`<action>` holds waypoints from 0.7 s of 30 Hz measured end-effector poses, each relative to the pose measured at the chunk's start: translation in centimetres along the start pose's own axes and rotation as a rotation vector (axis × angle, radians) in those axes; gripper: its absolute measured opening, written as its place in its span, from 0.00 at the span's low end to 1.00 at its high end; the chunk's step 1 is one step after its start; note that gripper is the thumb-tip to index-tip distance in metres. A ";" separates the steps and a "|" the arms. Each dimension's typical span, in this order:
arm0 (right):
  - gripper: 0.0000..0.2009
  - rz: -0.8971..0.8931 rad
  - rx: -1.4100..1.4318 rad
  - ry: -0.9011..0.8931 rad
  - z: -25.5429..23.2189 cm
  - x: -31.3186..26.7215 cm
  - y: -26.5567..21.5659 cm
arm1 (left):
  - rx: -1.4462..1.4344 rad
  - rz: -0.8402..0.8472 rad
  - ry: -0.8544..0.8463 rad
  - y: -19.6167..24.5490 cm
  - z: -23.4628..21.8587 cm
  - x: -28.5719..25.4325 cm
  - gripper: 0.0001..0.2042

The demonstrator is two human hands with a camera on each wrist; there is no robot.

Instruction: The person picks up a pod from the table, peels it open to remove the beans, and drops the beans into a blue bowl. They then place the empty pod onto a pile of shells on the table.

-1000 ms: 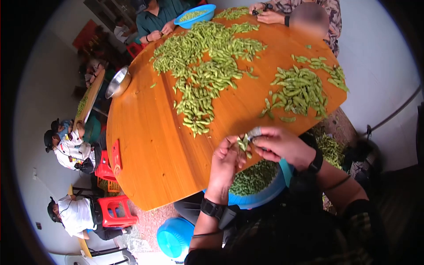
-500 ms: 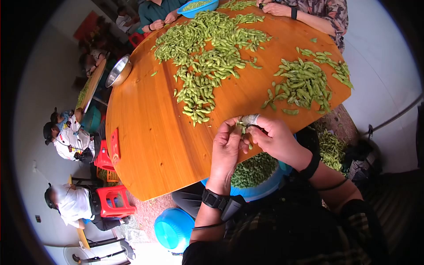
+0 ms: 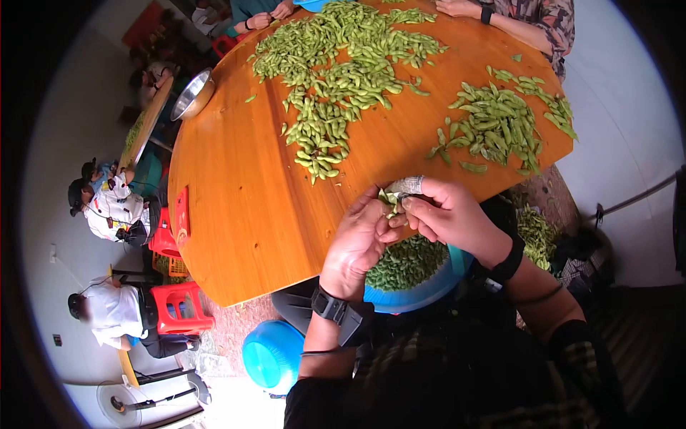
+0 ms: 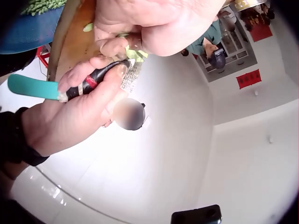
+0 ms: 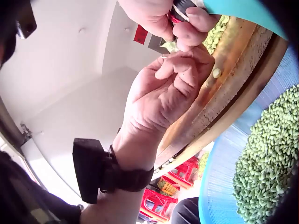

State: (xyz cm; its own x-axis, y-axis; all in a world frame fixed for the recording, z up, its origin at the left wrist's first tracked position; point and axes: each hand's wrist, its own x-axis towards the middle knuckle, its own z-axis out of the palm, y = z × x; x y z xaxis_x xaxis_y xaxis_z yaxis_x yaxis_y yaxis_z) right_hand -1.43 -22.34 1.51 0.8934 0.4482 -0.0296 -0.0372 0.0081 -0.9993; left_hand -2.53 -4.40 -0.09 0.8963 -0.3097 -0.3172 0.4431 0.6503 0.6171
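Note:
Over the near edge of the wooden table, my left hand (image 3: 357, 243) pinches a split green soybean pod (image 3: 391, 201). Close against it, my right hand (image 3: 461, 222) grips a slim tool with a teal handle (image 4: 32, 87) and a black-taped shaft (image 4: 86, 83); its tip meets the pod, and what kind of tool it is I cannot tell. A grey woven cover (image 3: 407, 185) wraps the right index finger. Below both hands, shelled green beans (image 5: 268, 158) fill part of a blue basin (image 5: 212, 186).
A large heap of pods (image 3: 336, 79) and a smaller pile (image 3: 496, 121) lie on the table (image 3: 236, 207). A metal bowl (image 3: 193, 95) stands at its left edge. On the floor are an upturned blue basin (image 3: 271, 357) and red stools (image 3: 179, 307). Other people sit around.
The hands have drawn closer together around the pod, and the tool's tip has come onto it. The head view has shifted, so the table's far side sits higher.

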 end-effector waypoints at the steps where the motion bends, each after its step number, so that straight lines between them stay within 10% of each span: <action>1: 0.10 0.020 0.075 -0.029 0.0 0.0 -0.1 | 0.059 -0.012 0.004 0.1 0.1 -0.3 0.13; 10: 0.09 0.027 0.024 0.361 -6.8 3.0 1.4 | 0.911 0.020 -0.066 -2.3 -0.8 -5.8 0.13; 14: 0.08 0.026 -0.057 0.351 -8.1 3.0 1.9 | 1.550 0.529 0.032 -4.6 -0.3 -5.7 0.08; 18: 0.08 0.056 -0.034 0.340 -8.4 3.0 1.9 | 1.523 0.542 0.194 -3.5 2.4 -5.0 0.10; 21: 0.07 0.035 -0.027 0.337 -8.5 2.6 2.3 | 1.818 1.059 0.235 -1.6 3.4 -1.9 0.12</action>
State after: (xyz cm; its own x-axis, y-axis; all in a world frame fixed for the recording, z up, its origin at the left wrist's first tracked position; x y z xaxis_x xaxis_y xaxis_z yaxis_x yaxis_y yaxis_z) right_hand 4.66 -28.78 -1.07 0.9897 0.1271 -0.0654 -0.0623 -0.0278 -0.9977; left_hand -4.86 -7.23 1.94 0.8008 -0.2012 0.5642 -0.4627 -0.8059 0.3694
